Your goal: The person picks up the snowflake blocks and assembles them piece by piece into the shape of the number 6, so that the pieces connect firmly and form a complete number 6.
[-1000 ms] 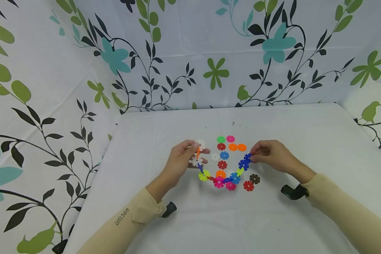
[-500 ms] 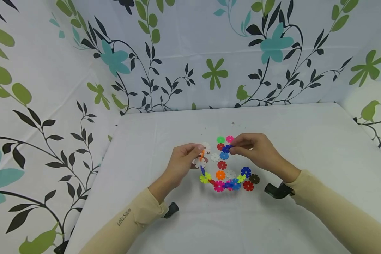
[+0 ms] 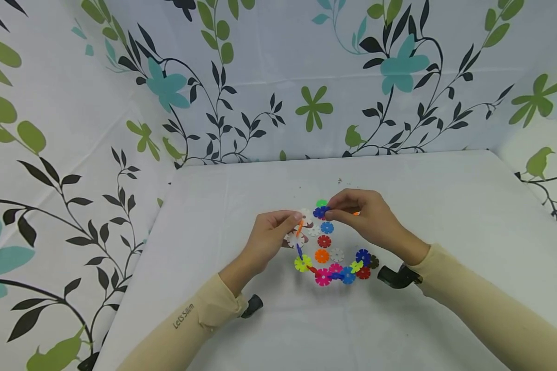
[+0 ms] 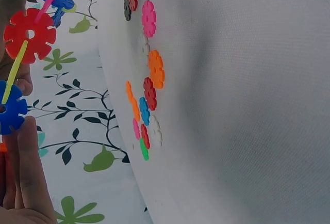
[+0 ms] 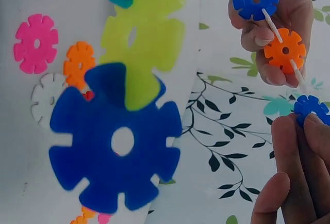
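My left hand [image 3: 260,242] holds one end of a chain of slotted flower-shaped discs, its fingers at a white disc [image 3: 296,239] and an edge-on orange disc [image 3: 299,226]. From there the chain sags through a yellow disc [image 3: 302,263] and a pink disc [image 3: 323,277] to a dark blue disc [image 3: 363,256] at its free end. My right hand [image 3: 369,216] pinches another dark blue disc [image 3: 322,212] between thumb and fingers. In the right wrist view this pinched blue disc [image 5: 311,108] is right at an edge-on white disc beside an orange disc [image 5: 285,51].
Loose discs lie on the white-covered table [image 3: 269,330], among them a light blue disc [image 3: 327,228], a red disc [image 3: 324,241] and an orange disc [image 3: 322,256]. A brown disc [image 3: 375,262] is partly hidden by the chain's end. Patterned cloth [image 3: 260,77] hangs behind the table.
My right hand has let go of the chain's free end and moved left with a dark blue disc, close to my left hand. The free end now hangs lower; my left hand shifts slightly right.
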The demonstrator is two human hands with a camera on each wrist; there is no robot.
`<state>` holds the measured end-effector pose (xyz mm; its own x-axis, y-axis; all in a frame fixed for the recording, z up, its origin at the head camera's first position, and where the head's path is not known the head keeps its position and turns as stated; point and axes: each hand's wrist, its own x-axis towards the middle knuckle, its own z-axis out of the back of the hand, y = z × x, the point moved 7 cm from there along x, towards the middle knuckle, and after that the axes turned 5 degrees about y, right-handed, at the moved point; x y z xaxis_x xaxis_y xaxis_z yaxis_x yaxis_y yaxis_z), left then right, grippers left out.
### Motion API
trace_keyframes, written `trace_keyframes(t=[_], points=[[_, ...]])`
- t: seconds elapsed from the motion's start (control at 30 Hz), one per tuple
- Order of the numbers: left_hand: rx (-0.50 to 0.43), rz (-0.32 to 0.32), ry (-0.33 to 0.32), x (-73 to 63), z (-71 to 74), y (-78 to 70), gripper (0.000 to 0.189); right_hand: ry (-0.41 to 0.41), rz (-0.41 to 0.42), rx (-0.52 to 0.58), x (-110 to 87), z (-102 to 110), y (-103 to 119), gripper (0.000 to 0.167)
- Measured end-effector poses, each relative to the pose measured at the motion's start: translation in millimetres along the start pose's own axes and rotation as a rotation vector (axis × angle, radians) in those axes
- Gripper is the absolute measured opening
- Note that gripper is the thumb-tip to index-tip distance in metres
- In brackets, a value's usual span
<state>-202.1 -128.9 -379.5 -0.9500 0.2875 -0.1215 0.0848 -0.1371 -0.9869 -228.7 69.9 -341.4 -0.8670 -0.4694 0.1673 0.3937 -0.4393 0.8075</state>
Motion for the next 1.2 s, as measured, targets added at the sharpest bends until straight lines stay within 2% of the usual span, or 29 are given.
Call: trace_keyframes(t=[0.17,0.37,0.5,0.63,0.8,1.03,1.2], points=[[-0.011,0.003,0.02,-0.3,-1.9,-0.3,0.035,-0.003,0.019,0.018,-0.3,-1.7,3.6,0.017],[0.009,0.005,0.025,-0.9,-2.9,-0.7,0.034,-0.026,0.072,-0.026,-1.7,-2.4,7.5,0.017],[0.035,-0.009,0.002,-1.2,-1.9,-1.8,0.033,-0.047,0.142,-0.084,-3.9,-1.7,12.4,0.013],[0.015,-0.026,0.004,-2.6,-4.8,-3.1,0.034,-0.071,0.235,-0.145,-6.6,-0.7,19.7,0.012],[-0.016,0.005,-0.013,-4.0,-9.7,-0.7,0.037,-0.099,0.326,-0.174,-9.9,-1.9,27.3,0.016],[0.01,0.026,-0.008,-3.4,-9.8,1.6,0.041,-0.078,0.298,-0.151,-10.7,-5.9,23.6,0.016],[0.032,-0.004,0.068,-1.8,-10.1,1.6,0.037,-0.034,0.244,-0.129,-11.5,-8.3,17.7,0.02]])
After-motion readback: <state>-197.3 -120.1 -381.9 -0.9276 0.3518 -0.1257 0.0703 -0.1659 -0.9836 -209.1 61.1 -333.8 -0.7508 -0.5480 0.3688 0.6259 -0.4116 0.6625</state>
